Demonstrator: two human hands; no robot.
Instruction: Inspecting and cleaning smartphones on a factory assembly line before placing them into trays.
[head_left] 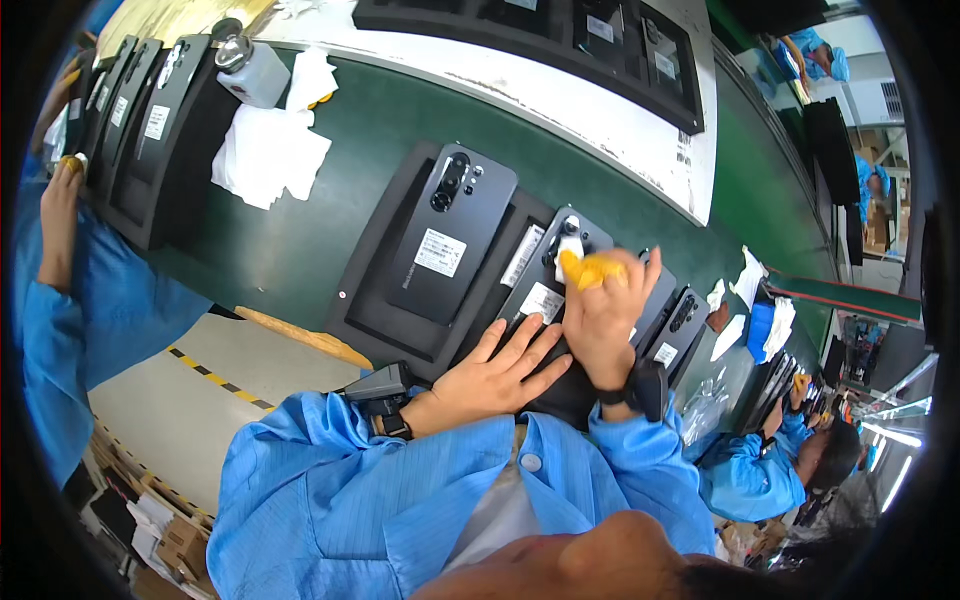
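Note:
A dark grey phone (592,238) lies back up in a black foam tray (362,295) in front of me. My left hand (500,372) rests on the phone's lower part, fingers spread and flat beside its white label. My right hand (605,330), with yellow covers on some fingertips, pinches a small white wipe (568,255) against the back near the camera lenses. To the left, a larger-looking phone (470,225) lies across its slot, camera end away from me. At the right end of the tray another phone (684,318) shows; my right hand partly hides one between.
White wipes (262,158) and a dispenser bottle (258,78) stand at the left of the green bench. Phone trays (150,200) fill the far left, near a co-worker's arm. A white ledge (460,80) bears another tray. A blue box (762,325) and another co-worker are at right.

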